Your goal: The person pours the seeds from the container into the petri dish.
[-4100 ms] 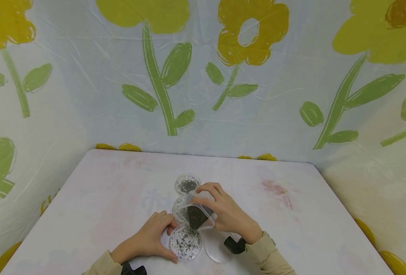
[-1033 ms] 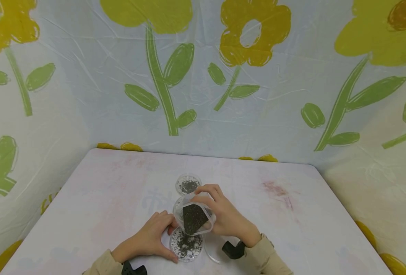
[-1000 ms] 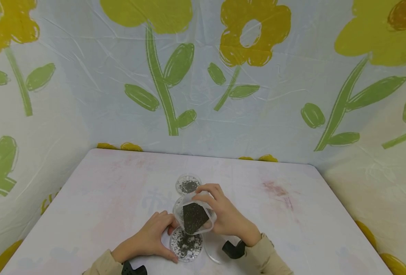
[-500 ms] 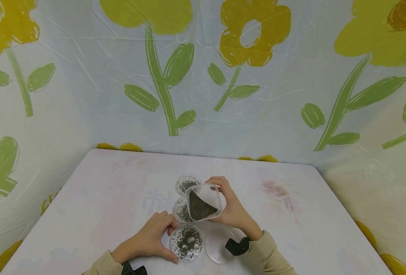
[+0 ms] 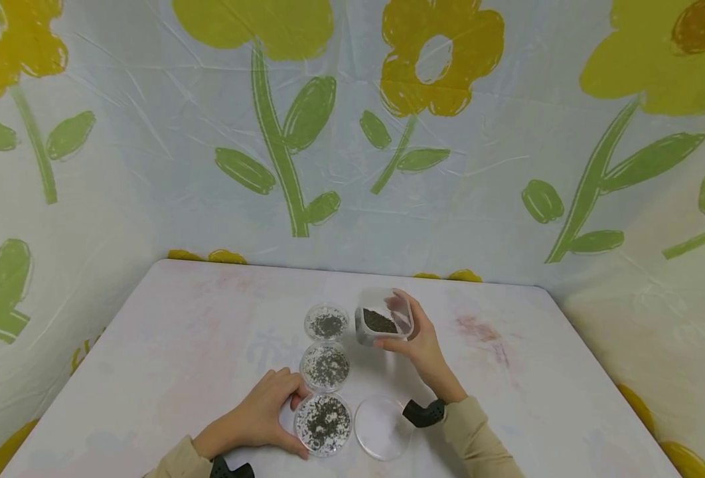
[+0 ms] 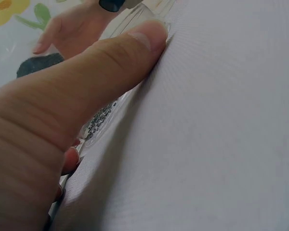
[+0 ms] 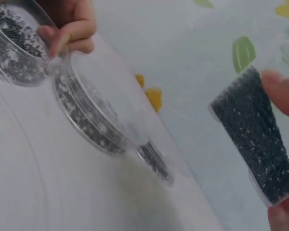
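My right hand [image 5: 429, 355] grips a clear, square plastic container [image 5: 366, 337] partly filled with dark grains [image 5: 379, 322]. It is tilted and held up to the right of the dishes; in the right wrist view the grains [image 7: 253, 139] show through its wall. At the front, my left hand [image 5: 263, 413] holds the nearest petri dish [image 5: 324, 425] by its left edge, between thumb and fingers. That dish contains white bits and scattered dark grains. In the left wrist view the thumb [image 6: 101, 67] covers most of the dish.
Behind the held dish, a middle petri dish [image 5: 325, 366] and a far petri dish [image 5: 326, 322] stand in a row, both with white and dark contents. A clear round lid [image 5: 384, 431] lies right of the nearest dish, on the pale table [image 5: 197, 332].
The container was tipped over the nearest dish, which now has more dark grains. My right hand has since drawn it back and to the right, tilting it more upright. My left hand stayed put.
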### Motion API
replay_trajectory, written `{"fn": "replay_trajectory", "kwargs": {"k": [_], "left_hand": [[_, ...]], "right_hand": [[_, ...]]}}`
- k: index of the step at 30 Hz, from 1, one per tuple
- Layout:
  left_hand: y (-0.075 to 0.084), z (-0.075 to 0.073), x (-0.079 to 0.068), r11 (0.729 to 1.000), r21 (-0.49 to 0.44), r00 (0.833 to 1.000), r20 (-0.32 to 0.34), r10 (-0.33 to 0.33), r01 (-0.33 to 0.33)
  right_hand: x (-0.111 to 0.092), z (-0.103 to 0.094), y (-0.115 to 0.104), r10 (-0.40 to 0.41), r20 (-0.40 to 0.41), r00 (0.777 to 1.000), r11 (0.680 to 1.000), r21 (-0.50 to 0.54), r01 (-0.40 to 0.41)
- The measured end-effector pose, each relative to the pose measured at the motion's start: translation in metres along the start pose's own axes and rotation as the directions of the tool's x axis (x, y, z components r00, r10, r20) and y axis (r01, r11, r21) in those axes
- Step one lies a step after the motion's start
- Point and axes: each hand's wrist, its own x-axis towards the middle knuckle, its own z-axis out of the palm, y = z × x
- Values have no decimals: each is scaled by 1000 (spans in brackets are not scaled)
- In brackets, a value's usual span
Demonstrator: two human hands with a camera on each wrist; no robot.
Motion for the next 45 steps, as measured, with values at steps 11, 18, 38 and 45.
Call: {"fn": "replay_trajectory", "kwargs": {"k": [11,18,38,45], "left_hand": [[-1,1,0,1000,-16,1000,3,-16,16],[-2,0,0,1000,-17,1000,1,-22,22],[-1,1,-2,1000,-6,1000,1,-28,28],[-4,2,-1,1000,10,1000,-5,-14,14]], "right_hand": [[3,-32,31,125,-141,982,992,24,-123],[12,-43,52,190,-146,971,981,65,-182],[59,-49,61,244,-91,965,966,-62,-250],[61,-44,57,261,-81,962,960,-84,-267]]}}
